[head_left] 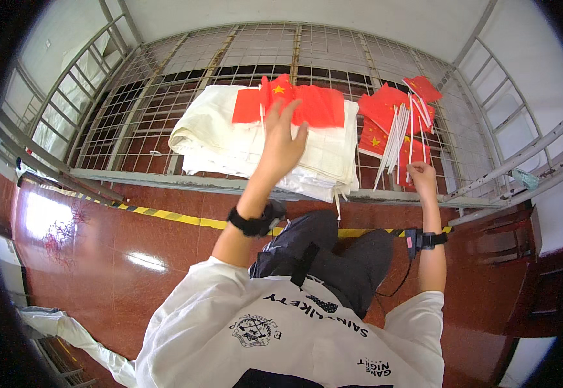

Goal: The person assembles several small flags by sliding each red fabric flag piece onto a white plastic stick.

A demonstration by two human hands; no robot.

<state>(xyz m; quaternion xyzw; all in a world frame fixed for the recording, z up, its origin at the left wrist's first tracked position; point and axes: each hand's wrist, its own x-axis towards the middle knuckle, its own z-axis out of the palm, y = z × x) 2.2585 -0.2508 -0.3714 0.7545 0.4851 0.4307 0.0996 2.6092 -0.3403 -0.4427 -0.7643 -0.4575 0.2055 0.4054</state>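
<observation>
Left hand (283, 143) spread over a flag (322, 105) on cloth (223, 152) by the front edge of the bed (146, 180); right hand (423, 176) seems to pinch the near end of a stick (411, 132). The flag looks light, limp: best held by corners.

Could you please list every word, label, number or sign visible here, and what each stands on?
Shirt: dark, upside-down lettering, largely legible, but I won't copy the wording; also a crest.
Flags: yellow stars, no lettering visible.
Right wristband: any marking is too small to read.
</observation>
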